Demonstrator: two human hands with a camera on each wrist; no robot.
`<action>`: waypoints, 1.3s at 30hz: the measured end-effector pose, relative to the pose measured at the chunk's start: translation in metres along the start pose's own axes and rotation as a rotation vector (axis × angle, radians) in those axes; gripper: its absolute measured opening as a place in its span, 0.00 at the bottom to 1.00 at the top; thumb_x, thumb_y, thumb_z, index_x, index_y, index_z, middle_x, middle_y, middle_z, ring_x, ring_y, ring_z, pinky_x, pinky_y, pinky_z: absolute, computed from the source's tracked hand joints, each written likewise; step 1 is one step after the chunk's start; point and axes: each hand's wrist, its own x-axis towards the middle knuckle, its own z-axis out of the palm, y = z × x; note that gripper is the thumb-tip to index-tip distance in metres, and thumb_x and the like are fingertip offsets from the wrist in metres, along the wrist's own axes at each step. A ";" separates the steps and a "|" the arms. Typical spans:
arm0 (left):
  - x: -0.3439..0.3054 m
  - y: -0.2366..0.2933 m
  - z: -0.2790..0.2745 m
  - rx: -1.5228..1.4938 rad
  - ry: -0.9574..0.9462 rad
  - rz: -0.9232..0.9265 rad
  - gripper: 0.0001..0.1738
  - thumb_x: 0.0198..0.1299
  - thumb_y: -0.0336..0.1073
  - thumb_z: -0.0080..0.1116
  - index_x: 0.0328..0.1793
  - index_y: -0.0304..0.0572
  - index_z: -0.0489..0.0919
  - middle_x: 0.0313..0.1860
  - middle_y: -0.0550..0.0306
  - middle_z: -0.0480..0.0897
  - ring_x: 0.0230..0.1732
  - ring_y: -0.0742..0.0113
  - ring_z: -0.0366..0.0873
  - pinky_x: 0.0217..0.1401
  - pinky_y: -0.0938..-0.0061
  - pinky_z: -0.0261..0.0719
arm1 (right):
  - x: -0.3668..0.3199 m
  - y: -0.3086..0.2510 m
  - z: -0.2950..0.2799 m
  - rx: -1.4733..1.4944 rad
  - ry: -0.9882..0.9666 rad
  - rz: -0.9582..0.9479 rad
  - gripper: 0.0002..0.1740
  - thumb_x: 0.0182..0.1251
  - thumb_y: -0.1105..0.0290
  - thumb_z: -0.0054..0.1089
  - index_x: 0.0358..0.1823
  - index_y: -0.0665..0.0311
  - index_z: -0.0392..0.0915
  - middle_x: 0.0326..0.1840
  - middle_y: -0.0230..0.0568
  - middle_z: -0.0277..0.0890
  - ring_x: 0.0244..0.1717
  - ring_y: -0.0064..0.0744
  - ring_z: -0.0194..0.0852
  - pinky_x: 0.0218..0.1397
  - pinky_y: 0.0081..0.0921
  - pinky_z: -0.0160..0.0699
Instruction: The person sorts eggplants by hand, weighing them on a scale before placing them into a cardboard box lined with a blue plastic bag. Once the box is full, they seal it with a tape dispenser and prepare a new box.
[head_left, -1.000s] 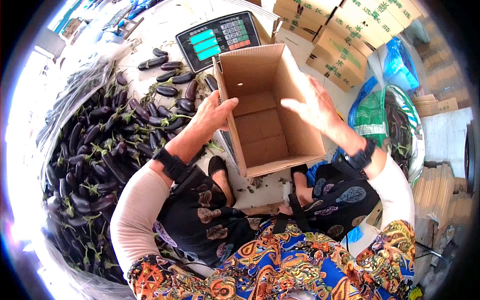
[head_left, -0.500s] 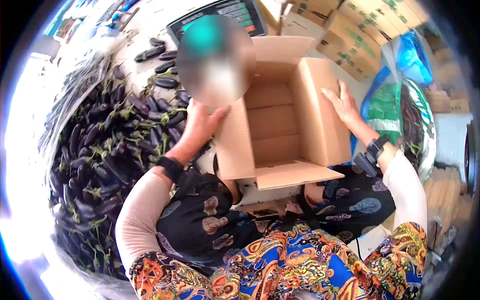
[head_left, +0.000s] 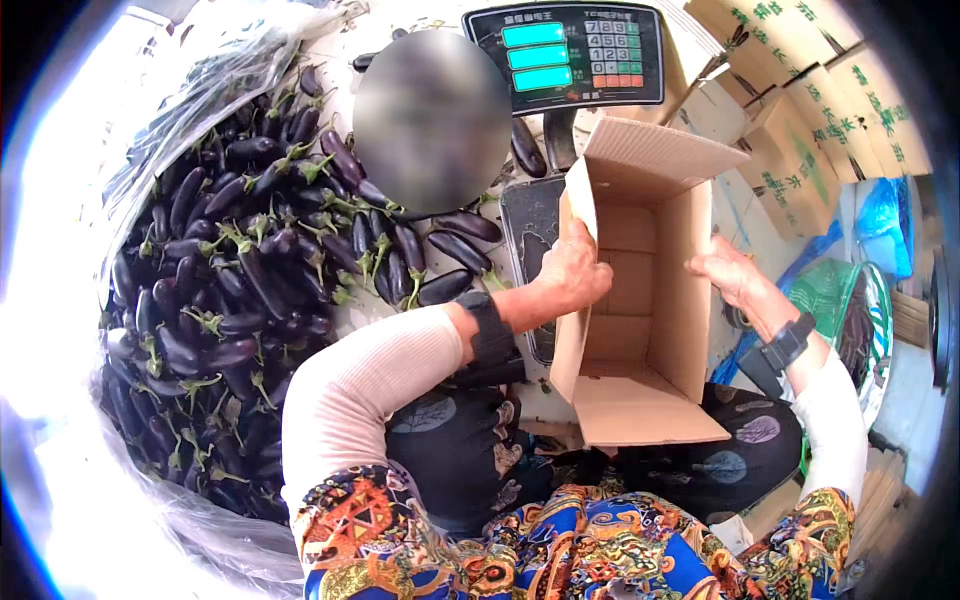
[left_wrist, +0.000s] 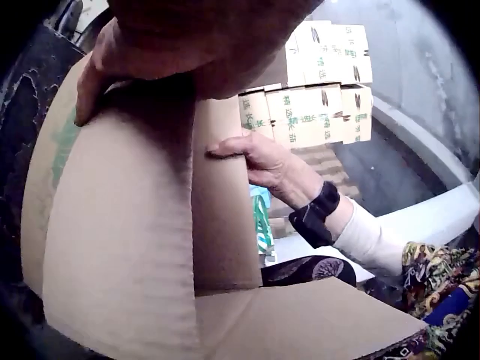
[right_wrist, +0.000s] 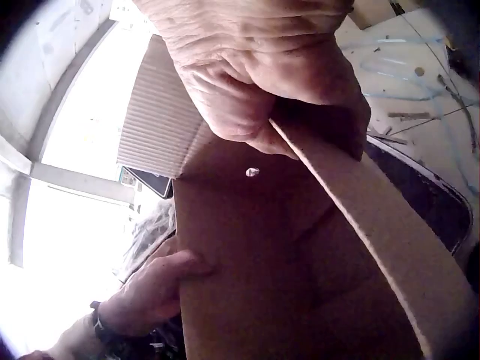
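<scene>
Cardboard box [head_left: 640, 300] is held tipped over the scale platform [head_left: 525, 215], opening toward the person, at 3 o'clock from the eggplant pile [head_left: 230, 280]. Left hand [head_left: 575, 270] curls its fingers over the left wall edge. Right hand [head_left: 735, 285] pinches the right wall. These opposed grips probably steady the tilt.

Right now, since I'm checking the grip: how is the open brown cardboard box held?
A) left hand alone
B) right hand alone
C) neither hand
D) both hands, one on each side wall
D: the left hand grips one side wall's edge of the open brown cardboard box, and the right hand grips the opposite wall's edge.
</scene>
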 end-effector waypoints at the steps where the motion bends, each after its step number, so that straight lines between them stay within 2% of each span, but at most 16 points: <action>1: 0.002 -0.012 0.002 0.081 -0.050 0.065 0.40 0.52 0.39 0.60 0.65 0.20 0.56 0.45 0.14 0.76 0.46 0.21 0.78 0.53 0.45 0.78 | -0.008 -0.006 0.011 0.036 0.008 0.045 0.25 0.60 0.61 0.62 0.55 0.68 0.75 0.45 0.35 0.75 0.46 0.24 0.68 0.51 0.26 0.70; 6: -0.021 -0.015 -0.052 0.084 -0.384 -0.114 0.39 0.53 0.45 0.64 0.60 0.19 0.62 0.43 0.26 0.81 0.39 0.41 0.85 0.45 0.54 0.84 | -0.031 -0.025 0.022 -0.159 -0.188 0.223 0.30 0.61 0.58 0.65 0.60 0.67 0.73 0.46 0.33 0.76 0.45 0.23 0.70 0.46 0.23 0.72; 7: -0.026 -0.014 -0.058 -0.061 -0.507 -0.196 0.43 0.53 0.47 0.65 0.62 0.17 0.59 0.43 0.29 0.82 0.36 0.43 0.86 0.41 0.52 0.85 | -0.022 -0.024 0.022 -0.378 -0.294 0.258 0.29 0.61 0.53 0.67 0.55 0.69 0.75 0.43 0.34 0.78 0.41 0.24 0.72 0.43 0.22 0.73; 8: -0.028 -0.018 -0.056 -0.030 -0.513 -0.161 0.39 0.52 0.47 0.67 0.57 0.17 0.67 0.44 0.35 0.83 0.30 0.51 0.86 0.32 0.59 0.86 | -0.029 -0.024 0.023 -0.286 -0.267 0.204 0.30 0.61 0.50 0.67 0.51 0.70 0.77 0.41 0.34 0.78 0.41 0.25 0.74 0.43 0.24 0.75; 11: -0.023 -0.029 -0.058 -0.040 -0.559 -0.189 0.32 0.53 0.47 0.67 0.51 0.20 0.76 0.43 0.36 0.83 0.30 0.55 0.86 0.30 0.65 0.86 | -0.047 -0.026 0.040 -0.194 -0.120 0.232 0.39 0.56 0.31 0.63 0.35 0.68 0.81 0.26 0.38 0.77 0.30 0.26 0.76 0.37 0.27 0.79; 14: -0.022 -0.053 -0.039 0.018 -0.433 -0.052 0.28 0.58 0.48 0.66 0.50 0.26 0.79 0.23 0.48 0.83 0.26 0.65 0.84 0.24 0.68 0.83 | -0.067 -0.006 0.020 -0.421 -0.207 0.305 0.48 0.60 0.22 0.47 0.35 0.69 0.83 0.30 0.42 0.81 0.33 0.32 0.79 0.40 0.32 0.80; 15: -0.041 -0.024 -0.050 0.097 -0.385 -0.070 0.33 0.58 0.53 0.66 0.55 0.28 0.76 0.24 0.47 0.83 0.24 0.65 0.83 0.22 0.69 0.82 | -0.071 0.019 0.000 -0.502 -0.261 0.212 0.43 0.68 0.29 0.45 0.46 0.70 0.81 0.37 0.40 0.82 0.38 0.31 0.79 0.44 0.33 0.81; 19: -0.099 0.023 -0.058 0.102 -0.322 -0.072 0.34 0.65 0.48 0.61 0.70 0.33 0.69 0.33 0.56 0.83 0.23 0.74 0.76 0.23 0.78 0.76 | -0.184 0.080 -0.028 -0.605 0.360 -0.030 0.34 0.68 0.41 0.55 0.59 0.67 0.76 0.57 0.54 0.80 0.58 0.48 0.78 0.61 0.38 0.74; 22: -0.131 0.025 -0.060 0.063 -0.208 -0.128 0.33 0.67 0.47 0.58 0.72 0.34 0.70 0.46 0.52 0.83 0.36 0.70 0.82 0.34 0.78 0.80 | -0.251 0.203 -0.050 -0.569 0.647 -0.090 0.25 0.66 0.46 0.57 0.46 0.62 0.81 0.37 0.48 0.83 0.41 0.46 0.82 0.43 0.42 0.78; 23: -0.141 0.037 -0.061 0.080 -0.193 -0.137 0.33 0.67 0.47 0.58 0.72 0.35 0.69 0.50 0.51 0.83 0.40 0.68 0.83 0.38 0.78 0.81 | -0.280 0.230 -0.055 -0.450 0.537 0.100 0.23 0.67 0.48 0.56 0.41 0.62 0.82 0.31 0.45 0.83 0.34 0.44 0.83 0.39 0.39 0.78; 28: -0.126 0.040 -0.124 0.197 -0.100 -0.051 0.38 0.64 0.56 0.60 0.72 0.39 0.71 0.53 0.49 0.83 0.45 0.67 0.84 0.43 0.78 0.83 | -0.329 0.356 0.015 -0.134 0.610 0.429 0.17 0.61 0.57 0.65 0.39 0.65 0.81 0.28 0.41 0.83 0.24 0.30 0.83 0.32 0.30 0.82; 31: -0.121 0.074 -0.115 0.242 -0.080 0.022 0.39 0.64 0.58 0.60 0.73 0.37 0.69 0.55 0.48 0.82 0.47 0.67 0.83 0.44 0.79 0.81 | -0.345 0.381 0.064 0.071 0.793 0.472 0.20 0.56 0.61 0.70 0.47 0.65 0.81 0.34 0.44 0.84 0.31 0.33 0.85 0.36 0.31 0.83; 32: -0.127 0.100 -0.088 0.249 -0.084 0.056 0.39 0.65 0.58 0.59 0.73 0.38 0.69 0.55 0.48 0.81 0.47 0.67 0.83 0.45 0.78 0.80 | -0.348 0.408 0.064 -0.149 0.916 0.276 0.22 0.52 0.66 0.72 0.49 0.63 0.81 0.44 0.50 0.83 0.43 0.43 0.83 0.48 0.38 0.82; 35: -0.130 0.125 -0.069 0.272 -0.151 0.161 0.38 0.66 0.58 0.58 0.72 0.39 0.70 0.56 0.47 0.82 0.49 0.65 0.83 0.48 0.75 0.80 | -0.319 0.395 0.094 -0.370 0.963 0.303 0.33 0.51 0.63 0.72 0.61 0.59 0.77 0.61 0.49 0.75 0.59 0.47 0.75 0.58 0.41 0.76; 36: -0.131 0.130 -0.065 0.279 -0.168 0.184 0.37 0.66 0.58 0.58 0.72 0.39 0.70 0.56 0.47 0.82 0.50 0.65 0.83 0.48 0.74 0.80 | -0.304 0.393 0.102 -0.400 1.068 0.224 0.29 0.50 0.64 0.70 0.57 0.59 0.77 0.64 0.48 0.71 0.60 0.53 0.71 0.59 0.45 0.73; 39: -0.132 0.136 -0.071 0.290 -0.214 0.228 0.36 0.67 0.57 0.58 0.72 0.39 0.71 0.55 0.47 0.83 0.51 0.64 0.83 0.49 0.71 0.80 | -0.283 0.361 0.106 -0.451 0.788 0.448 0.16 0.57 0.65 0.66 0.46 0.61 0.77 0.54 0.52 0.76 0.54 0.56 0.75 0.51 0.50 0.76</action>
